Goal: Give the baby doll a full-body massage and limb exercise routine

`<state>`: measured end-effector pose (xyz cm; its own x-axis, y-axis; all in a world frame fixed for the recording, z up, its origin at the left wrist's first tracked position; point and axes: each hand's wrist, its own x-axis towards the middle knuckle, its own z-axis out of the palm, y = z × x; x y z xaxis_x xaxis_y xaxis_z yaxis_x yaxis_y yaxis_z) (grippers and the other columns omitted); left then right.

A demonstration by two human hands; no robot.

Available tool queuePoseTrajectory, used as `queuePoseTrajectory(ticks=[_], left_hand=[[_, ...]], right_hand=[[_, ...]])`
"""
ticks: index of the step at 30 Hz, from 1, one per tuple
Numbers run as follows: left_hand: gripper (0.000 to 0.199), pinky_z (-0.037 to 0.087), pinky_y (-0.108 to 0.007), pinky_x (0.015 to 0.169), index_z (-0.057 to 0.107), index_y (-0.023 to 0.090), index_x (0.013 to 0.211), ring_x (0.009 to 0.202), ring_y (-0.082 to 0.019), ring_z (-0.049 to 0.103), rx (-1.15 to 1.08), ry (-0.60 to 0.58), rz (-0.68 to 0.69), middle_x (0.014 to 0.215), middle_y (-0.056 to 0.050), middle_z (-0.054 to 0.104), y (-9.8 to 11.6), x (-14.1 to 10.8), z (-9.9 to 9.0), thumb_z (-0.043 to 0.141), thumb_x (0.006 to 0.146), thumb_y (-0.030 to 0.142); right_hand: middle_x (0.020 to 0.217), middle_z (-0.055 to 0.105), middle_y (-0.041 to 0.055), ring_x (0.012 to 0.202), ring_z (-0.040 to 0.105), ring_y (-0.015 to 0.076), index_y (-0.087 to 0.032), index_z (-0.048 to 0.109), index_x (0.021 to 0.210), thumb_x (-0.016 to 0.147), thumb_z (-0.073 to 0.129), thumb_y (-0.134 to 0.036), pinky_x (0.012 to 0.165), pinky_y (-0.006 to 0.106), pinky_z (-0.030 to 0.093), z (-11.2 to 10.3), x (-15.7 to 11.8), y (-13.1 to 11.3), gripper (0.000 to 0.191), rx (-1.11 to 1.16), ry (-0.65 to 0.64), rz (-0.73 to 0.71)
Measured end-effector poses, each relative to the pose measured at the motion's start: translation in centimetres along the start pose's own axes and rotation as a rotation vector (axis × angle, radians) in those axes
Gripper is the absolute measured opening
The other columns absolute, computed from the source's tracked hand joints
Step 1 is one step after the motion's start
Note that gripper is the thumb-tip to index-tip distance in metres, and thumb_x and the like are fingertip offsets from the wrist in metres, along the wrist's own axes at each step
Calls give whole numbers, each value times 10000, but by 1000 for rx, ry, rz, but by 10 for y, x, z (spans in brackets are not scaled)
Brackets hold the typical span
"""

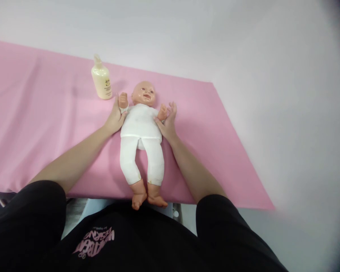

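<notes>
A baby doll [140, 120] lies on its back on a pink cloth, its head away from me and its feet over the near edge. It has a white cloth body and bare plastic head, hands and feet. My left hand [115, 119] cups the doll's arm on the left, thumb against its side and fingers behind the arm. On the other side, my right hand [169, 124] holds around the doll's other arm, with the thumb on its side and the fingers loosely extended beyond the little hand.
A cream-coloured pump bottle [102, 81] stands upright left of the doll's head. The pink cloth [206, 128] covers the table, with folds at the left. Behind and to the right is a plain white surface [271, 94].
</notes>
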<state>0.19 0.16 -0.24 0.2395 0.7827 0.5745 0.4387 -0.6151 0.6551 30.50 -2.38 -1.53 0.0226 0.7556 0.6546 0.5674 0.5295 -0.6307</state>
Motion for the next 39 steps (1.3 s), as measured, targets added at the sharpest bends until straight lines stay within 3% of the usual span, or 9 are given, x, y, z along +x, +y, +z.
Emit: queuePoseTrajectory(ticks=[4, 8, 14, 18, 21, 25, 28, 32, 39], left_hand=[[950, 132, -529, 1377, 24, 160, 1718, 1685, -334, 126, -28, -32, -40, 1797, -225, 113, -10, 1, 1, 480, 1048, 656], [890, 121, -554, 1376, 96, 149, 1723, 1684, -348, 107, -24, -52, -106, 1802, -204, 111, -10, 0, -3, 447, 1065, 635], [859, 139, -596, 1366, 101, 139, 1729, 1678, -369, 121, -4, -109, -261, 1806, -182, 77, -8, -1, -7, 406, 1077, 607], [882, 158, -581, 1368, 117, 179, 1730, 1674, -374, 159, -15, -81, -210, 1814, -142, 78, -7, -3, -7, 462, 1050, 622], [848, 271, -626, 1321, 130, 242, 1719, 1606, -400, 357, -22, -55, -206, 1785, -162, 231, -4, -4, -6, 459, 1047, 642], [708, 418, -633, 1214, 274, 219, 1637, 1397, -404, 611, 51, -23, -258, 1488, -215, 607, 6, -4, -6, 449, 1067, 599], [595, 460, -595, 1186, 391, 208, 1558, 1341, -385, 638, 131, -22, -227, 1505, -201, 590, 12, -3, -7, 482, 1055, 512], [567, 414, -610, 1222, 495, 188, 1527, 1411, -393, 571, 240, -56, -208, 1585, -190, 542, 15, -2, -9, 499, 1014, 429], [678, 474, -675, 1085, 547, 98, 1539, 1171, -450, 685, 325, -71, -312, 1216, -225, 752, 11, -1, -9, 483, 988, 489]], right_hand=[[1757, 169, 203, 1661, 214, 345, -224, 16, 1694, 1051, 376, -641, 1317, 681, 279, 1, 3, 10, 847, -100, 21, 54], [1774, 191, 157, 1681, 149, 336, -257, 89, 1705, 1076, 318, -569, 1327, 701, 229, 0, 4, 20, 739, -182, -52, 90], [1673, 400, 145, 1552, 402, 307, -284, 195, 1702, 1077, 327, -484, 1303, 655, 339, -6, 3, 23, 669, -174, -147, 126], [1607, 485, 128, 1501, 456, 301, -314, 249, 1677, 1055, 378, -444, 1273, 656, 380, -10, 4, 14, 649, -116, -145, 125], [1571, 510, 161, 1491, 469, 311, -257, 334, 1612, 1028, 426, -444, 1268, 632, 384, -10, 4, 7, 621, -69, -111, 167], [1532, 520, 200, 1424, 525, 323, -211, 373, 1487, 992, 498, -469, 1239, 616, 415, -9, 2, 3, 572, -19, -57, 239], [1475, 556, 191, 1348, 572, 316, -222, 386, 1420, 973, 525, -469, 1208, 603, 449, -9, 2, 3, 529, -14, -34, 280], [1468, 584, 169, 1345, 578, 316, -240, 423, 1398, 961, 523, -474, 1203, 588, 454, -9, 2, 6, 506, -51, -46, 284], [1462, 607, 204, 1376, 581, 355, -217, 450, 1419, 955, 506, -549, 1202, 632, 435, -9, 3, 9, 573, -128, -77, 305]])
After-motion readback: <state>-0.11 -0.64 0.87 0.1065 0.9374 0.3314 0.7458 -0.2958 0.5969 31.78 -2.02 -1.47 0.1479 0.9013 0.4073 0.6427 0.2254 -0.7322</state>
